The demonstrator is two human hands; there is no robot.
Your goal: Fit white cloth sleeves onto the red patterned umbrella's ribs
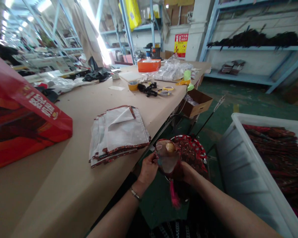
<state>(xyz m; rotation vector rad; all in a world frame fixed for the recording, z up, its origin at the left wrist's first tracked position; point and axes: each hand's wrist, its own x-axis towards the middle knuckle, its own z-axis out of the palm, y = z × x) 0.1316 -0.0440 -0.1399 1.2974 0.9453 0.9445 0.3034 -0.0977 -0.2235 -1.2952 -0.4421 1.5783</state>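
In front of my lap I hold a dark red fabric pouch-like piece [168, 162] with a greyish inner face and a round tan spot near its top. My left hand [148, 170] pinches its left edge. My right hand [187, 172] grips the right side, its fingertips partly hidden by the fabric. A pink tassel [174, 195] hangs below. Behind it, a round basket [205, 150] with a red and white rim holds patterned dark red cloth. On the table left of my hands lies a stack of whitish fabric pieces [121, 129] with brown patterned borders.
A red bag [52, 122] stands on the table's left. Scissors [167, 88], a tape roll [133, 86], an orange box [149, 65] and clear plastic packets [172, 69] lie farther back. At right is a white bin [248, 165] of folded cloth; a cardboard box [197, 102] sits beside the table.
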